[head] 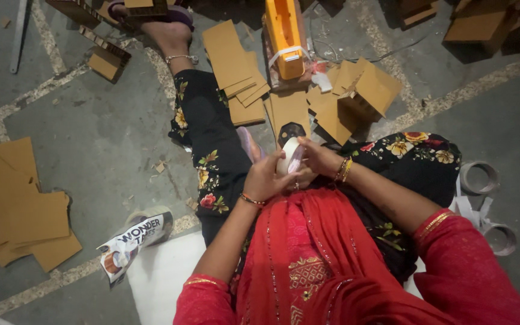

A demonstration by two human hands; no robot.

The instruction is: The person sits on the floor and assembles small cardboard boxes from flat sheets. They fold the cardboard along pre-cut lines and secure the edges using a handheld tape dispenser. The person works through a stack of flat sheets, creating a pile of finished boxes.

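Hands meet above the lap, left hand [264,179] and right hand [316,157] both curled closed around a white tape roll [289,157].

Informal packing or box-making workshop, work done seated on the floor. Bare grey concrete floor [91,138] with pale inlaid lines served as the work surface. Cut cardboard pieces [236,72] lay scattered, more stacked flat at left [19,210]. Half-made cardboard boxes [362,93] sat nearby. An orange tape dispenser [284,36] and empty tape cores [479,177] lay around. Scraps littered the floor.
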